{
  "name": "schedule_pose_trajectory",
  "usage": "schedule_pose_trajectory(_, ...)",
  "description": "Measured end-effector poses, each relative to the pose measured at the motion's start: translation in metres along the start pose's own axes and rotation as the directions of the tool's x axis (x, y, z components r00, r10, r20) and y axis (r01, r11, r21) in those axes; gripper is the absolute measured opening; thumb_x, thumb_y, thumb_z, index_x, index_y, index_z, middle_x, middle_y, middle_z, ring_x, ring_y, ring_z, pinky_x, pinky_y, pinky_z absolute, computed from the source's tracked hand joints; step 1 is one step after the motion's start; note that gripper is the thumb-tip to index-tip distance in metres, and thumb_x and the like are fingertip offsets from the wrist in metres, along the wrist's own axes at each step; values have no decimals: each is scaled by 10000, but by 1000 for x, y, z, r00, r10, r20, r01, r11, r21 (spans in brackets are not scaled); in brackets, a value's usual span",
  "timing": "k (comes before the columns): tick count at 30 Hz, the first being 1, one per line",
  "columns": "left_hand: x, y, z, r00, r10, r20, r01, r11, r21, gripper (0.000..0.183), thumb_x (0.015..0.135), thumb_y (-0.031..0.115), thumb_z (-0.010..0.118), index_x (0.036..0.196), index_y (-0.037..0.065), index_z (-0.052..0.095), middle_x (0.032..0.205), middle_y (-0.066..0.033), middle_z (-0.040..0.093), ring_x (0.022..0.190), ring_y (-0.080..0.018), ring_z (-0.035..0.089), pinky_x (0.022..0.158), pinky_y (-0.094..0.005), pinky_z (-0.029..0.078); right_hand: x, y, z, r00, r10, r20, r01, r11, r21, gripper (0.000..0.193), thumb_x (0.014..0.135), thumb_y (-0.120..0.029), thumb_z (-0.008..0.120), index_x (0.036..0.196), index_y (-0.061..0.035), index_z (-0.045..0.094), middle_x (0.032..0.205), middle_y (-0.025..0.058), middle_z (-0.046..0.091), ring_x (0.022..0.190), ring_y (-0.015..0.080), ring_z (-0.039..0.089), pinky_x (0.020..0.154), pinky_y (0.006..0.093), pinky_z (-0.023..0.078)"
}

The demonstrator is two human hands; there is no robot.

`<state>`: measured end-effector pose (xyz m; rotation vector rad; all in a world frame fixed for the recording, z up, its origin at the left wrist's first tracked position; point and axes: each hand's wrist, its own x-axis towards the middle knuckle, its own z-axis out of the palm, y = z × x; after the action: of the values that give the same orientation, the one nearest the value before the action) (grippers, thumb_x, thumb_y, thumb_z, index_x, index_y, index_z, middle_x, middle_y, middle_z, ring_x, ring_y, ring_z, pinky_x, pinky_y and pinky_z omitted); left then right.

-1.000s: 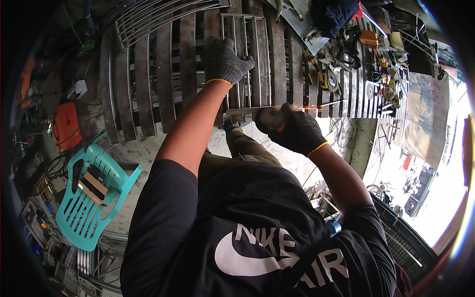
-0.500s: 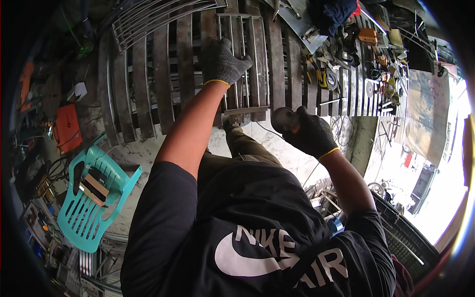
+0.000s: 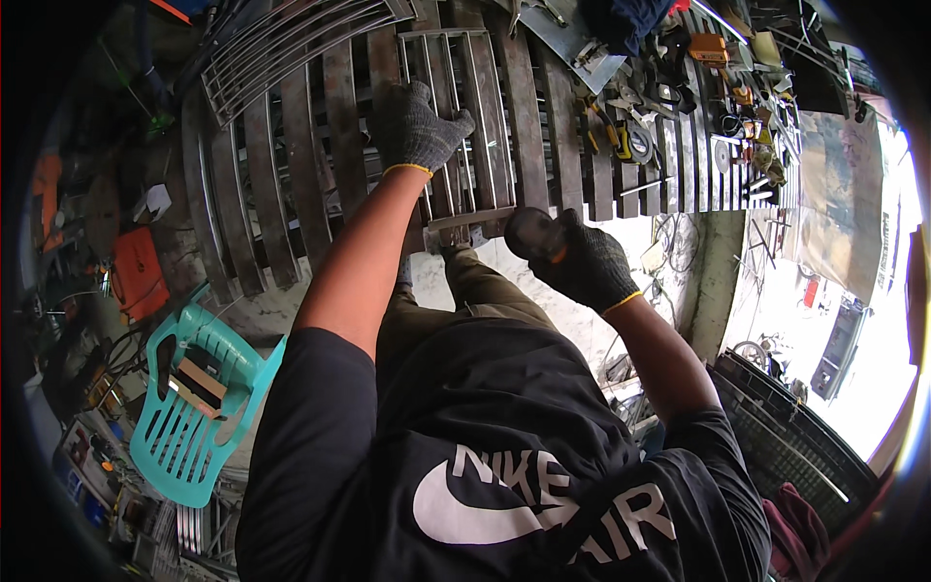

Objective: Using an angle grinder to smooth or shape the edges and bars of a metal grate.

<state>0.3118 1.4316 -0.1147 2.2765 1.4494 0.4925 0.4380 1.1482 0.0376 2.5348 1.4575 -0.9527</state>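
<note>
My left hand (image 3: 419, 134), in a dark grey knit glove with a yellow cuff, is closed over the left side of a narrow metal frame (image 3: 475, 92) made of thin parallel bars. Its thumb points right across the bars; the fingertips are hidden. The frame lies on a slatted metal workbench (image 3: 347, 136). Gloved the same way, my right hand (image 3: 593, 264) grips what looks like an angle grinder (image 3: 533, 234). Its round, dark front is blurred and sits just off the frame's near right corner, with an orange spot beside my fingers.
A larger barred grille (image 3: 301, 48) lies at the bench's far left. Pliers, a yellow tape measure (image 3: 635, 144) and other tools crowd its right side, near a metal sheet (image 3: 572, 44). A turquoise plastic chair (image 3: 199, 407) holding a cardboard box (image 3: 199, 386) stands at left.
The whole view has turned slightly, so the bench and both hands sit further left. My left hand stays on the frame, and the grinder remains near its corner.
</note>
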Motion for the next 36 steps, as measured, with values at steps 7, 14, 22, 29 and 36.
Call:
schedule_pose_trajectory(7,0,-3,7,997,31,-68,-32,999,-12,709,726,664,1019,1073,93,783,1201,-227,753,1121,-453,751,971,-615,623,4,-6,6,1000,6,19,-7,999,32,754,908,-511,906,1409,-33,609,1032,326,841,987,566,823,872,653,654)
schedule_pose_trajectory(14,-1,-2,3,989,69,-129,-70,998,2,657,705,633,1038,987,102,772,1144,-214,770,1084,-438,757,953,-610,628,2,0,-1,999,50,5,-50,999,-8,798,928,-510,896,1469,-26,565,1022,318,842,990,569,822,876,654,657)
schedule_pose_trajectory(22,3,-2,-2,1000,5,-13,-6,997,-80,643,684,606,1051,933,92,754,1175,-228,738,1125,-443,726,954,-610,621,4,0,-4,999,33,-6,-33,999,-12,810,905,-549,941,1431,-41,590,1026,298,846,995,557,823,872,638,663)
schedule_pose_trajectory(29,1,-1,-1,995,47,-86,-55,995,-84,666,669,614,1054,978,96,771,1197,-226,731,1157,-439,721,973,-613,623,7,-13,0,999,7,39,-7,1000,-18,846,923,-532,903,1518,-18,591,1096,313,853,1030,544,835,897,626,675)
schedule_pose_trajectory(36,2,0,-5,1000,2,-21,-2,999,-45,663,693,616,1028,1026,88,802,1237,-226,741,1194,-434,725,1022,-597,624,4,-9,-15,997,66,46,-62,996,-70,865,942,-537,888,1551,1,592,1107,306,857,1031,542,838,915,623,679)
